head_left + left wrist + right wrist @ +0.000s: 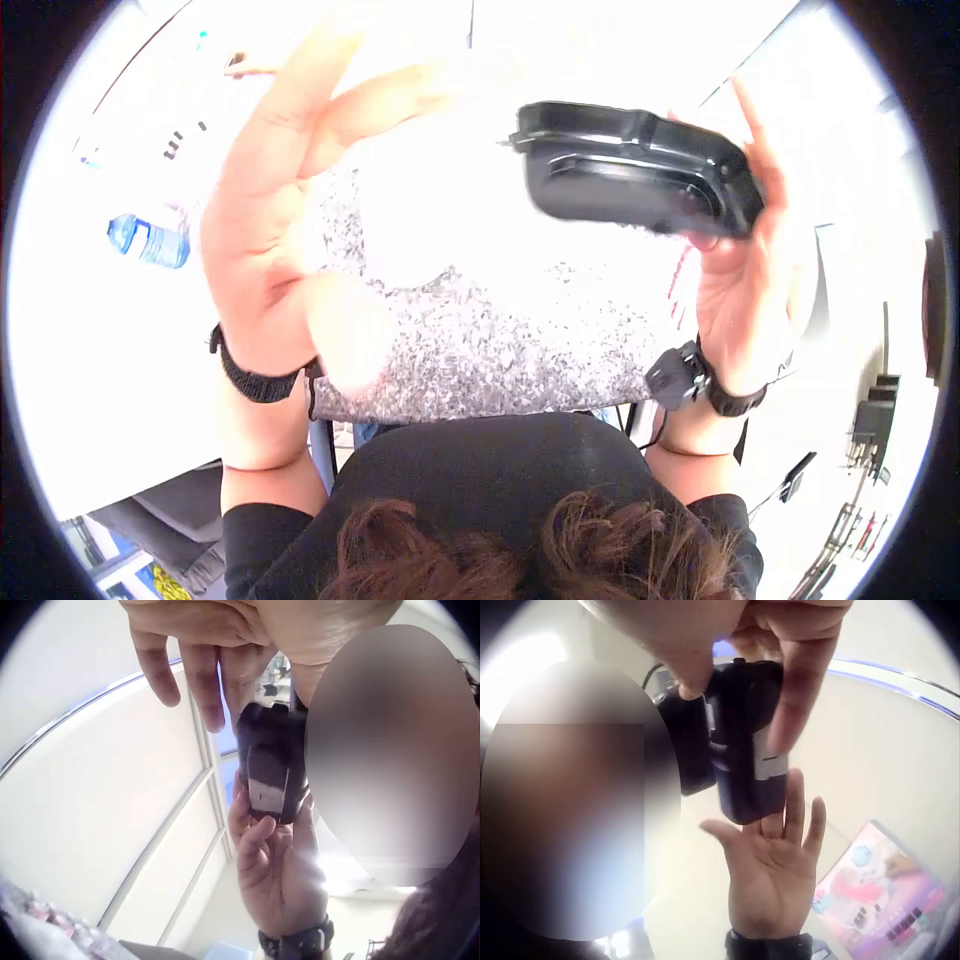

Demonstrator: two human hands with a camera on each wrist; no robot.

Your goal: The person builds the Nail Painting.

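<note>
The right hand (745, 285) holds the black case (630, 165) between thumb and fingers, in the air above the speckled table (510, 335). The left hand (265, 240) is wide, with fingers extended, near the case; a bottle (155, 243) is at far left

An indoor room, though whether home or office cannot be told. The person is at a speckled tabletop (500, 340). Left of the tabletop is a blue plastic bottle (150, 242); to its lower left, what looks like a dark grey padded seat (175, 510). The wrist views show pale panels (112, 795) with thin dividing strips and a pink printed sheet (881, 889).
</note>
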